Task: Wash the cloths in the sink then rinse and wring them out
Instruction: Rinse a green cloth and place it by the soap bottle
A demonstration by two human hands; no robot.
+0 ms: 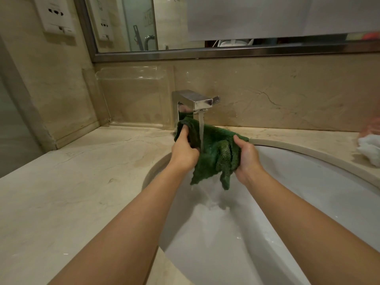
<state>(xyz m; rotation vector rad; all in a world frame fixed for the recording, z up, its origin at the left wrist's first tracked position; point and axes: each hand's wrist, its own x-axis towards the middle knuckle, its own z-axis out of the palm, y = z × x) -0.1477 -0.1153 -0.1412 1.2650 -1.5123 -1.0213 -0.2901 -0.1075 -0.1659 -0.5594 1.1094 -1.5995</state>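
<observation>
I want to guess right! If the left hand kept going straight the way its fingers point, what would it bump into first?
Probably the faucet. The left hand, gripping the green cloth, points up and away toward the faucet's metal post just beyond its fingertips. Depth is hard to judge, so it might slip past to the wall.

The cloth (pixel 218 153) is green, nappy terry, wet and matt. The tap (pixel 195 100) is polished, mirror-bright metal; the basin (pixel 308 182) is smooth, glossy white ceramic. The counter (pixel 82 182) is veined beige stone with a dull sheen.
</observation>
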